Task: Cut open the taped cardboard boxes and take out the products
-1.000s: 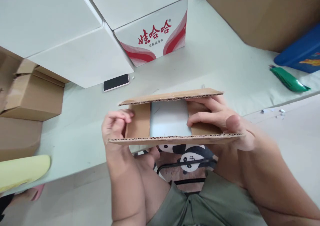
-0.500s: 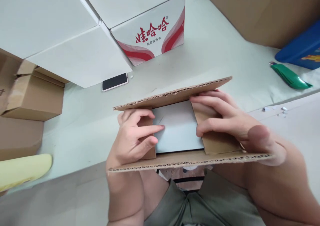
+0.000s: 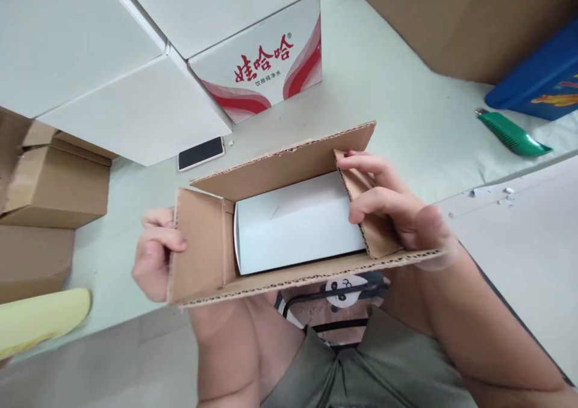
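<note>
An open-topped cardboard box (image 3: 280,155) is between my hands, at the front edge of the table. Inside it lies a plain white box (image 3: 293,227), close to the right end with a gap on its left. My left hand (image 3: 156,254) is closed on the left end flap (image 3: 198,239), which is folded outward; part of the hand is behind the flap. With its fingers curled over the right end flap (image 3: 379,221), my right hand (image 3: 397,206) grips that flap, which leans inward over the white box. Both long flaps stand up.
A black-screened phone (image 3: 201,154) lies beside stacked white cartons (image 3: 130,104). At the right are a green box cutter (image 3: 515,134), a blue container (image 3: 537,77) and a large brown carton (image 3: 460,23). Brown boxes (image 3: 58,185) and a yellow roll (image 3: 45,318) are at the left.
My left hand has moved left and swung the left flap outward, uncovering the white box's left end. My right hand has lifted the right flap partway. The view has shifted slightly.
</note>
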A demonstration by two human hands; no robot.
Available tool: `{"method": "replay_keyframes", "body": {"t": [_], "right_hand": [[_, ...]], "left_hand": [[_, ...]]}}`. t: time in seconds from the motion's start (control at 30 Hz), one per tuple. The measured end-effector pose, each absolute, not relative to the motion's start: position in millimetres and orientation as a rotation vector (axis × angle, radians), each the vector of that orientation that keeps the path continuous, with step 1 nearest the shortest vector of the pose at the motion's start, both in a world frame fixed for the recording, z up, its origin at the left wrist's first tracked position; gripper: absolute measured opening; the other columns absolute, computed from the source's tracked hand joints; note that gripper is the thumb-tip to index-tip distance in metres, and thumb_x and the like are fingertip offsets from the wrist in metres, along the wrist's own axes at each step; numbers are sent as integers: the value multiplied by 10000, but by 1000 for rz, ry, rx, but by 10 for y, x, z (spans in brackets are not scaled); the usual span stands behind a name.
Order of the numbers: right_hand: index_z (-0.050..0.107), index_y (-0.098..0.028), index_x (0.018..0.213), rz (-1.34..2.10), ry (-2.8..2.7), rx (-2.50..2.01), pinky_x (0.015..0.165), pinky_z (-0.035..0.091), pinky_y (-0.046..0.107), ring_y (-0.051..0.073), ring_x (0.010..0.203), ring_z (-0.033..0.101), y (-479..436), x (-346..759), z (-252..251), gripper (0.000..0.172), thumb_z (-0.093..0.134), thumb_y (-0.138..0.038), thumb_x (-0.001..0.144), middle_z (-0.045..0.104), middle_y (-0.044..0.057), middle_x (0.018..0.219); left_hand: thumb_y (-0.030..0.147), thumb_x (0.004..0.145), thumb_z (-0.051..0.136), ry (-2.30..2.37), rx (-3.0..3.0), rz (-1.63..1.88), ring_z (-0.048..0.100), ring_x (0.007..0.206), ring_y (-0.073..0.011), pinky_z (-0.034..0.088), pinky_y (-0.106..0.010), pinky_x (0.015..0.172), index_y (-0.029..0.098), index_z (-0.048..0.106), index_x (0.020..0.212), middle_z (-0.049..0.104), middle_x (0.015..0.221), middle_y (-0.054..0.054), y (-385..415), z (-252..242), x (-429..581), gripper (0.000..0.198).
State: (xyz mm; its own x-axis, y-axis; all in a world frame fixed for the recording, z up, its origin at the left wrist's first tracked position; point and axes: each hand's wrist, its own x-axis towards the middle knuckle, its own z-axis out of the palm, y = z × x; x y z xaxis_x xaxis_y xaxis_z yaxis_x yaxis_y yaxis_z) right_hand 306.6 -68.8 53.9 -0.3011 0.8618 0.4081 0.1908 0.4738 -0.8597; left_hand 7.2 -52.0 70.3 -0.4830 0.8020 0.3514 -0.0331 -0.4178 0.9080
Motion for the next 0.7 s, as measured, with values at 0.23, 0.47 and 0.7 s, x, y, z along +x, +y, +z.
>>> {"method": "replay_keyframes", "body": {"t": [0.23,0.47,0.7], "right_hand": [[692,-253,1014,822,-1797,-744,1326,264,553,324,1549,363,-610,2936,455,652,167,-637,1050,404,54,1609],[700,-269,1036,666,-1845,-803,1320,202,573,333,1547,332,-677,2873,434,671,126,-616,1049,434,43,1579],[728,-290,1064,619,-1793,-773,1297,200,578,323,1515,380,-744,2817,355,643,155,-581,1066,473,42,1541]], "left_hand": [[252,646,602,1148,1112,2150,392,582,-145,382,-322,590,208,518,583,438,610,3,-581,976,-59,114],[277,763,702,1352,1856,1370,560,612,-189,461,-345,590,249,768,740,659,660,-12,-969,1760,418,74],[660,895,550,2083,1805,-135,698,1177,-415,533,-490,993,222,767,1109,776,1238,-139,-487,1749,676,534]]}}
